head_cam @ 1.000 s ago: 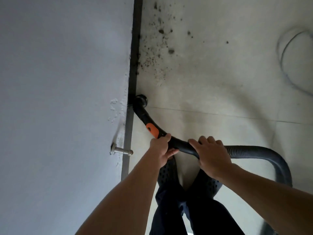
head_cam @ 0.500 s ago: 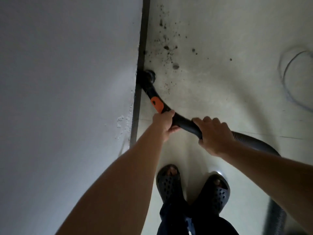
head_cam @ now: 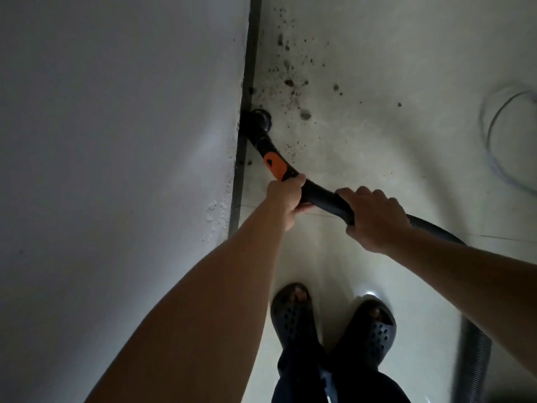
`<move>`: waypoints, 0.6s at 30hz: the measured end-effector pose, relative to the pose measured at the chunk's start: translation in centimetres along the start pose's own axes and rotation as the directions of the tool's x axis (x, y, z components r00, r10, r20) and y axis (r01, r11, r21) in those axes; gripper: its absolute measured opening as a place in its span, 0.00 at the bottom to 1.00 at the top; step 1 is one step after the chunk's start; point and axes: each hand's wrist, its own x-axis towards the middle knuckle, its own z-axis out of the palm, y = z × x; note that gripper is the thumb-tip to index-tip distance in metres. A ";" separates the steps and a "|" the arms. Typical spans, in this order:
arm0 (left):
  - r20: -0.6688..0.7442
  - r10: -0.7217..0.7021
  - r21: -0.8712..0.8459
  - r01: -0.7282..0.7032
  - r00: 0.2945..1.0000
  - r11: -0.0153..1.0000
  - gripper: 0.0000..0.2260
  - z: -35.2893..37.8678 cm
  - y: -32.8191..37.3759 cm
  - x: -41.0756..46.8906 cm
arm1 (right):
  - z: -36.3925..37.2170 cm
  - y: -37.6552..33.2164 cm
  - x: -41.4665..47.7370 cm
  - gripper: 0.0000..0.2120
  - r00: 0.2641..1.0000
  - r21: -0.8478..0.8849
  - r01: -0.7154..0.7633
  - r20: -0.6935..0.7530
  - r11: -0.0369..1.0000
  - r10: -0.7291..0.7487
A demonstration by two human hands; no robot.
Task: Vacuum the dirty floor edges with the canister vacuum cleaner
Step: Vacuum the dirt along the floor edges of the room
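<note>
A plain white painted wall [head_cam: 116, 141] fills the left half of the view, with a patch of rough, flaking plaster [head_cam: 216, 216] low down beside its dark grey skirting strip [head_cam: 247, 97]. At the bottom, 2 dark perforated clog sandals [head_cam: 293, 315] stand side by side below dark blue trouser legs [head_cam: 305, 379]. A thin looped cable [head_cam: 499, 132] lies far right.

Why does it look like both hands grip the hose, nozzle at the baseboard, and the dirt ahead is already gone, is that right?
Not quite. The head view shows dark dirt still scattered on the floor ahead of the nozzle. The rest holds: left hand and right hand both grip the hose, nozzle at the baseboard.
</note>
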 end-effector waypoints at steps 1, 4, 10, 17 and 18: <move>-0.009 -0.005 0.017 0.005 1.000 1.000 0.16 -0.3 0.0 -0.5 | -0.1 -0.4 -0.4 0.29 1.000 0.016 -0.006 0.012 1.000 0.006; -0.025 -0.072 0.040 0.073 0.997 0.997 0.16 -1.6 -3.4 -1.9 | 1.2 -0.9 -3.6 0.29 0.999 -0.002 0.013 0.041 1.000 -0.012; -0.003 -0.256 -0.068 0.256 0.967 0.964 0.14 -4.4 -12.7 -4.4 | 7.5 0.5 -10.6 0.36 0.995 -0.088 0.098 0.023 0.991 -0.096; 0.003 -0.289 -0.091 0.288 0.957 0.953 0.15 -4.2 -13.5 -4.0 | 7.8 1.8 -9.6 0.33 0.988 -0.138 0.126 0.111 0.982 -0.111; 0.007 -0.265 -0.090 0.264 0.964 0.960 0.15 -3.7 -12.7 -3.5 | 7.2 2.0 -8.8 0.31 0.989 -0.145 0.122 0.102 0.982 -0.108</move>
